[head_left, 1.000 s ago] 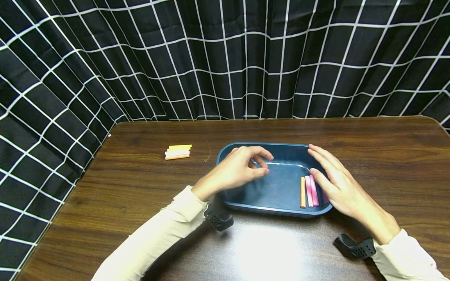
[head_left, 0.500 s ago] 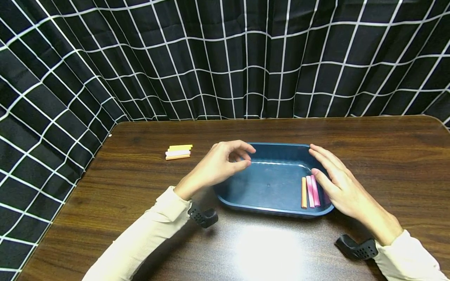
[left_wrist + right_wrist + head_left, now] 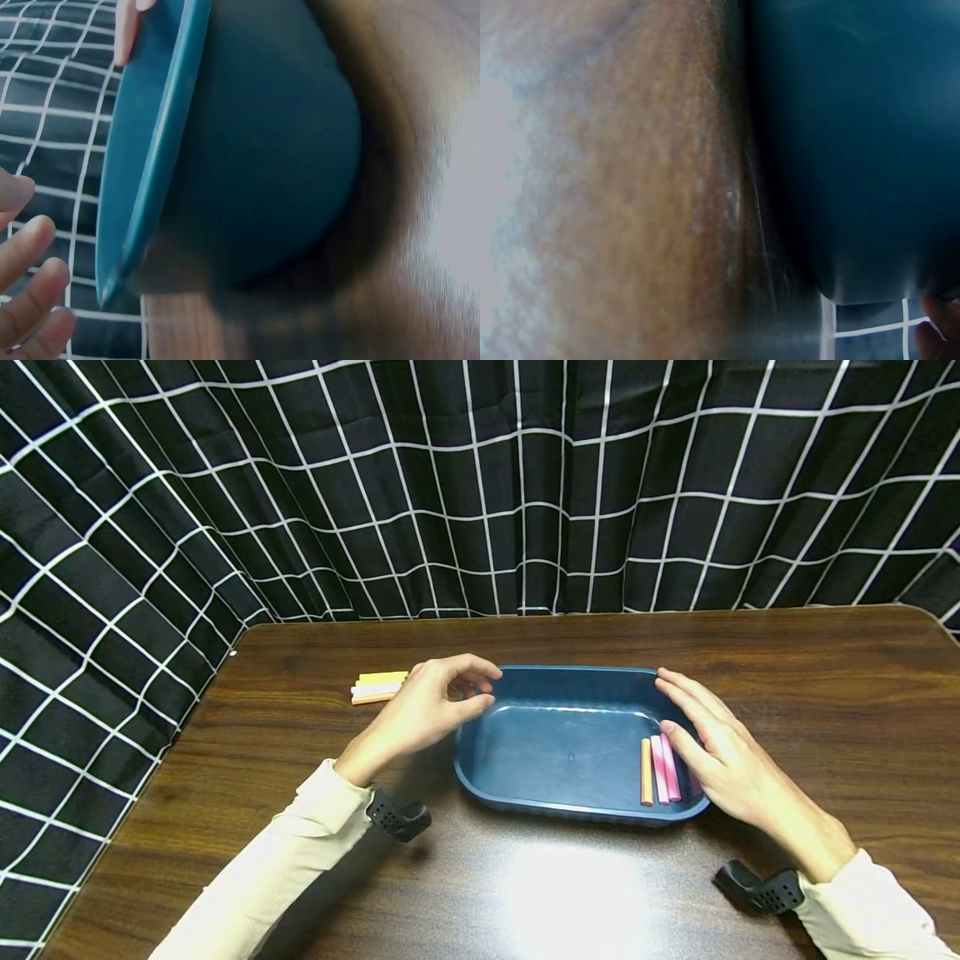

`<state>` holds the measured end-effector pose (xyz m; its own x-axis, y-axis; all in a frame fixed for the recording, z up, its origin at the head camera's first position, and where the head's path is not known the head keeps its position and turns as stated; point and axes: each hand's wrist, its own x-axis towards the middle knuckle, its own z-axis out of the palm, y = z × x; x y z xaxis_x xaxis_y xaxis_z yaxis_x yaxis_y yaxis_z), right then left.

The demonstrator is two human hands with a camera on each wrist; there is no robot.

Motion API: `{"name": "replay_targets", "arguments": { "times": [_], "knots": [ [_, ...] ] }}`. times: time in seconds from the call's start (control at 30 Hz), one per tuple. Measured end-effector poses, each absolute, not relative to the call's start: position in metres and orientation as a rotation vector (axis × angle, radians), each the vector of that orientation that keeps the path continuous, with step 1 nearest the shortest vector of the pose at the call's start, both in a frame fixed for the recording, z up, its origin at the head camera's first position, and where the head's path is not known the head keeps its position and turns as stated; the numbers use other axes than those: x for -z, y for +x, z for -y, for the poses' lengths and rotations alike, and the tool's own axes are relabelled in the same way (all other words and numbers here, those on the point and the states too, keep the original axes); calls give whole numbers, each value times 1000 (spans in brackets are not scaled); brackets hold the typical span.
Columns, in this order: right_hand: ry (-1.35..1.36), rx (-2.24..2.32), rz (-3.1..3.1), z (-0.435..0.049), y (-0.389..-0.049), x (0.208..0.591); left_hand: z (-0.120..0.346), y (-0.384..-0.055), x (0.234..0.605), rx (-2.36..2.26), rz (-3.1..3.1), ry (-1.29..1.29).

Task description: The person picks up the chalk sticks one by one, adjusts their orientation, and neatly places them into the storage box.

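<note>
A blue plastic tub [image 3: 555, 810] stands on the table, and inside its right end lie an orange chalk stick [image 3: 647, 772] and two pink chalk sticks [image 3: 664, 768]. My right hand [image 3: 723, 760] rests on the tub's right rim with straight fingers, the thumb over the inner side. Above the tub's left end hovers my left hand [image 3: 427, 706], fingers loosely bent and nothing between them. In the left wrist view the left fingers [image 3: 30, 300] are apart from the tub's rim [image 3: 157, 150]. Left of that hand sits a small group of yellow, white and orange chalk sticks [image 3: 375, 688], partly hidden by it.
The brown wooden table [image 3: 247, 777] reaches back to a black curtain with a white grid [image 3: 525, 510], which also runs along the left side. A tiny white bit [image 3: 232, 652] lies at the table's left back corner. Light glares off the table in front.
My left hand has moved left, from over the middle of the tub to its left end, and now covers the right edge of the chalk group. The right hand stays on the rim.
</note>
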<state>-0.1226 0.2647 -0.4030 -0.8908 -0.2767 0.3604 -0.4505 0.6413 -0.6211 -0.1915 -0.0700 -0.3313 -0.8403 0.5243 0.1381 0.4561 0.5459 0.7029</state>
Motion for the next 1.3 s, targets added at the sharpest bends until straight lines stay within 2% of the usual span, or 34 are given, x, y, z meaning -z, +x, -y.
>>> {"name": "replay_targets", "arguments": {
  "times": [0.47,1.3],
  "knots": [
    [600,-1068,2631,-264,-123,403,100,-199,344,-1150,-2748,715],
    [605,-1048,2618,-264,-124,404,142,-221,360,-798,-2951,736]
  ]
}}
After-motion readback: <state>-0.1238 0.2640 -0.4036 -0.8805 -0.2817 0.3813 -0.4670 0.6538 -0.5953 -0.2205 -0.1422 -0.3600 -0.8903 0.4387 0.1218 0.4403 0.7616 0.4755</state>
